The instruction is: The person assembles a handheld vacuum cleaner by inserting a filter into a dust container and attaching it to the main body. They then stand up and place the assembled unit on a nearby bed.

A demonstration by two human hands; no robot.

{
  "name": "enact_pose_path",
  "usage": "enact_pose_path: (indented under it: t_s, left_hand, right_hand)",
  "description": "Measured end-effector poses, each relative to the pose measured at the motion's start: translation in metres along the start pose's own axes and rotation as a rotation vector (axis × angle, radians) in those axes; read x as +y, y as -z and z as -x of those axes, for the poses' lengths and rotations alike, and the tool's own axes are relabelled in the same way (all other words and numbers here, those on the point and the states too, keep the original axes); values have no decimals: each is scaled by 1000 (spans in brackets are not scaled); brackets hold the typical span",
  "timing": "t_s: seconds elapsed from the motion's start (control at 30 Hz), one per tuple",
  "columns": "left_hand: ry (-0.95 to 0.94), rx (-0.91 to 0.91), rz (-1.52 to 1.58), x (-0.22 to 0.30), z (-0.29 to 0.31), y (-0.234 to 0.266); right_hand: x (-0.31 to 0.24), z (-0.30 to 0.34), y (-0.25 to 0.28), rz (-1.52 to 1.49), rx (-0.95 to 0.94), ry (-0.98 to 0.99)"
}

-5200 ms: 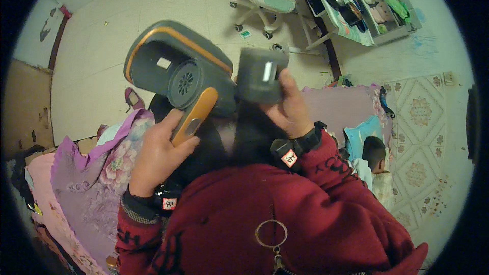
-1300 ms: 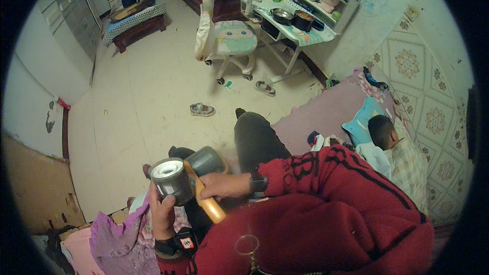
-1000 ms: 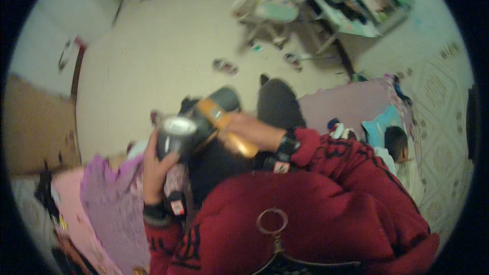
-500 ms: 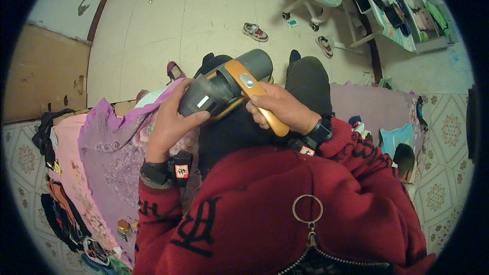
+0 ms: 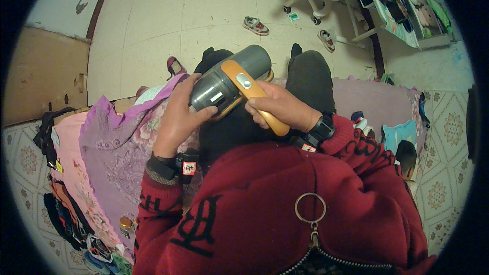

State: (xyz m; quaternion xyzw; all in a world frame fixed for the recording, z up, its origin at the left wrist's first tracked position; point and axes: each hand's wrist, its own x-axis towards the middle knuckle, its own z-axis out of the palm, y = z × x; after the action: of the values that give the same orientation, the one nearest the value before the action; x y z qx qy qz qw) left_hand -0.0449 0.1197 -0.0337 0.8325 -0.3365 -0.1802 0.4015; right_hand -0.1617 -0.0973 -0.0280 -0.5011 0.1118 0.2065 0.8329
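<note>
While the left hand (image 5: pixel 179 113) curls its fingers around the smoky canister (image 5: pixel 208 90), the right hand (image 5: pixel 288 108) grips the orange handle (image 5: pixel 253 91). Grey handheld appliance (image 5: pixel 250 61) sits tilted, just above frame centre.

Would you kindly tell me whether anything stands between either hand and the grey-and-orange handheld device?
Nothing visible does. The left hand is around the dark see-through cup, and the right hand grips the orange handle directly. No object shows between the cup and the grey body.
</note>
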Motion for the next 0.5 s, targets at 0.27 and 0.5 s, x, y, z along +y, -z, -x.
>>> enact_pose_path:
  t_s: [0.27,0.5]
  left_hand:
    - [46,32,146,-6,10,-2]
    - [44,76,161,-2,10,-2]
  right_hand:
    - [3,-1,1,22,4,-10]
    - [1,0,1,26,24,-24]
